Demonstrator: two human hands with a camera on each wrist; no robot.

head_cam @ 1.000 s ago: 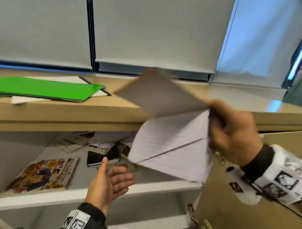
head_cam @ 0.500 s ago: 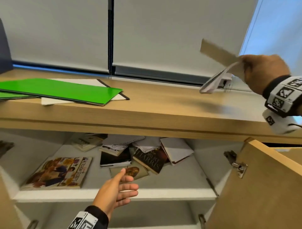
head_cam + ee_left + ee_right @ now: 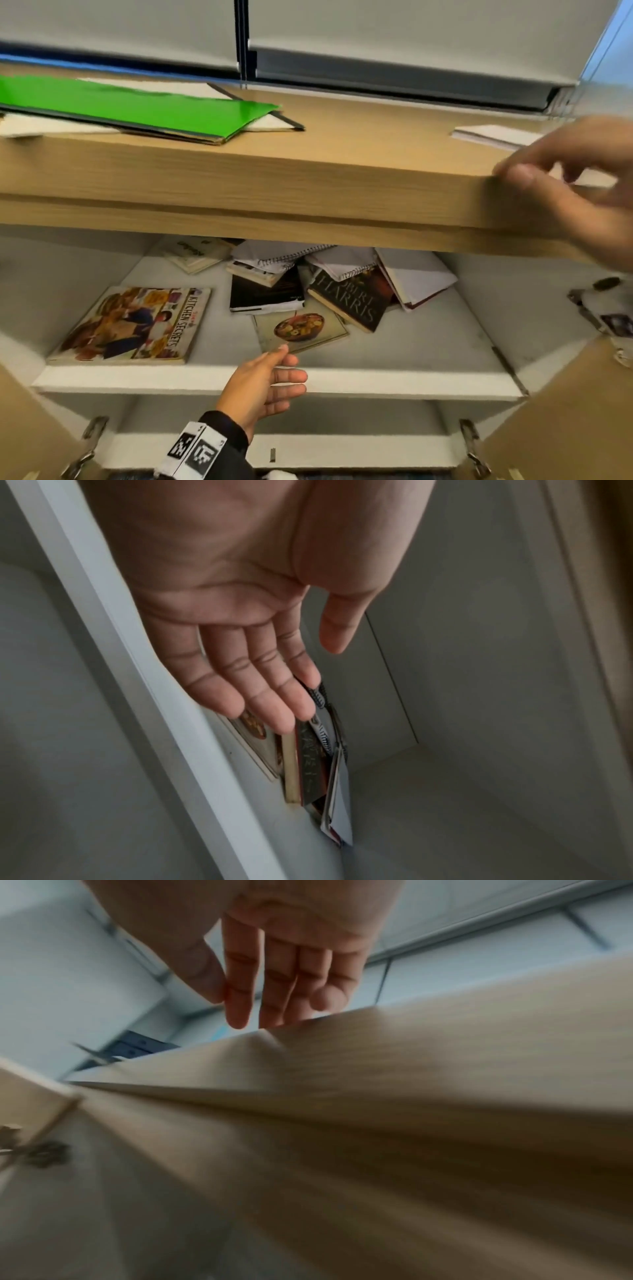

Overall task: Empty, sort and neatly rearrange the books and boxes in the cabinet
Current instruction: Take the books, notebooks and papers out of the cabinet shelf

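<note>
A white cabinet shelf [image 3: 394,356] carries a loose heap of books: a Kitchen Secrets cookbook [image 3: 137,325] at the left, a thin soup-bowl booklet [image 3: 299,329], a black book [image 3: 265,291], a Harris paperback [image 3: 352,298], spiral notebooks [image 3: 281,255] and a white-covered book [image 3: 414,277]. My left hand [image 3: 270,380] hovers open, palm up, at the shelf's front edge, its fingertips near the booklet; the left wrist view shows the left hand [image 3: 260,685] empty. My right hand [image 3: 575,185], blurred, is open at the cabinet top's front edge. A white notebook [image 3: 496,135] lies on top.
A green folder [image 3: 137,109] over white sheets rests on the wooden cabinet top [image 3: 342,157] at the left. Both cabinet doors [image 3: 561,418] stand open with hinges [image 3: 469,445] exposed. Grey window blinds [image 3: 394,31] rise behind. A lower shelf [image 3: 342,445] sits beneath.
My right hand carried the white notebook up onto the cabinet top, let it go, and has drawn back toward the front edge. The left hand stayed open near the shelf edge.
</note>
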